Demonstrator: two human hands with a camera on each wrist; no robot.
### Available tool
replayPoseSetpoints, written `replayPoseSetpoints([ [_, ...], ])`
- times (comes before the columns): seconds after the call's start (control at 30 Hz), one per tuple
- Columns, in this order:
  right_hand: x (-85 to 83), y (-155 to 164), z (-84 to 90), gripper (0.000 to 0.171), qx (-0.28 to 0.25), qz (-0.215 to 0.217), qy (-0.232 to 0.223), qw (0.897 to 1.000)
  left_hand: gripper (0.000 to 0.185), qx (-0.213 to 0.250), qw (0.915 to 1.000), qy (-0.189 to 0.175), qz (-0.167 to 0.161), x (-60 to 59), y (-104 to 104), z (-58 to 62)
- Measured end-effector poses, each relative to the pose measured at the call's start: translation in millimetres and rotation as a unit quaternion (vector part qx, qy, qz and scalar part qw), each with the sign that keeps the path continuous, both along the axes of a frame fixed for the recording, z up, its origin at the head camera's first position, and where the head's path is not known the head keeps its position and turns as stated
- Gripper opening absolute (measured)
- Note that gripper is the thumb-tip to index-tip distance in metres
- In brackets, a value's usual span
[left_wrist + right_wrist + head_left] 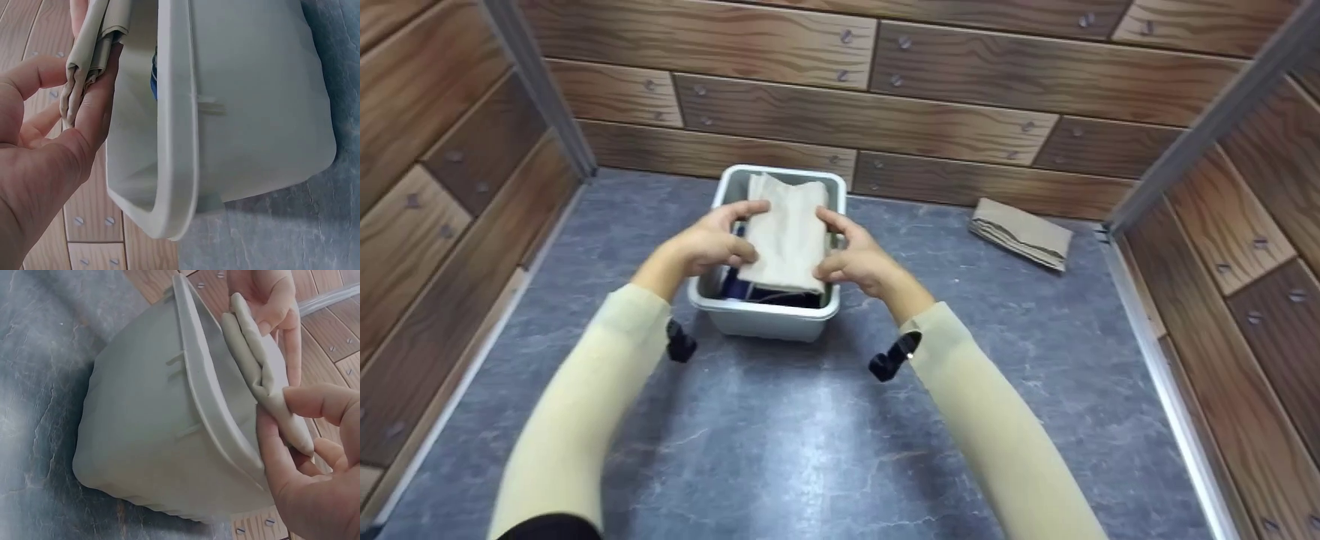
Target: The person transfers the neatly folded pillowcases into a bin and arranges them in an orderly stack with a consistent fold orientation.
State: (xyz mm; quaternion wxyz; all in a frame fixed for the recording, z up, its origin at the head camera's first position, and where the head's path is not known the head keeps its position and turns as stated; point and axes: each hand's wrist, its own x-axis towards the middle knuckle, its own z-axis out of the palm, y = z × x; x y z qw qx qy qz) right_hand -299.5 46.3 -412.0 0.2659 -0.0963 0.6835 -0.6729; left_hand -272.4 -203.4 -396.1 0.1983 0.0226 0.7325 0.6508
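From the head view, the left hand (706, 245) and the right hand (856, 259) each grasp one side of a folded beige cloth (787, 234), which sits over the open top of a pale grey plastic bin (765, 319). The bin stands on a grey marbled floor (780, 435), near the back wall of wood-patterned panels (847, 112). Dark items lie inside the bin under the cloth — a bit of blue shows at the left edge. A second folded piece, brownish (1021, 232), lies on the floor well to the right, close to the corner. Both forearms wear cream sleeves (585, 405).

In the left wrist view, the left hand (39, 146) pinches the cloth's layered edge (90, 56) between thumb and fingers, just beside the bin's rim (174, 124). A sliver of blue (153, 79) peeks from inside the bin.

In the right wrist view, the right hand (304, 461) grips the cloth (264, 365) — thumb on one face, fingers on the other — directly above the bin's rim (208, 399). The left hand's fingers (270, 304) hold the cloth's far end. The bin's outer wall (140, 433) rests on the grey floor (39, 382).
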Motion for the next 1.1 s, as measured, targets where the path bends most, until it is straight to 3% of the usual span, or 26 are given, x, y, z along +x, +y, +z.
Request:
replayPoseSetpoints([
  [0.33, -1.0, -1, 3.9, 0.11, 0.05, 0.012, 0.032, 0.998, 0.093, 0.003, 0.9999, 0.013, 0.001, -6.5, -1, -8.5],
  [0.7, 6.9, -7, 0.3, 0.108, 0.038, 0.023, 0.024, 0.999, 0.094, 0.0, 0.9999, 0.009, 0.008, 1.3, -7, -23.6],
  [1.1, 7.2, -11, 2.5, 0.106, 0.076, 0.02, 0.042, 0.996, 0.093, -0.008, 0.9998, 0.017, -0.005, -0.2, -12, -21.6],
])
